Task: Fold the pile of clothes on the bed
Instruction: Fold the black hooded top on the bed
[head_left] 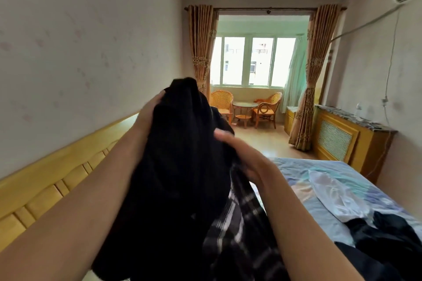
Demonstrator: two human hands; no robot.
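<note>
Both hands hold a black garment (180,155) up in front of the person, well above the bed (294,167). The left hand (149,110) grips the garment's upper left edge, its fingers curled into the fabric near the top. The right hand (242,155) is blurred, with its fingers lying against the garment's right side; I cannot tell whether they pinch the cloth or only press on it. A black-and-white plaid garment (237,230) hangs below the black one, between the forearms. On the bed's blue patterned sheet lie a white garment (335,194) and, just beside it, dark clothes (383,242). A wooden headboard (57,180) runs along the left wall.
</note>
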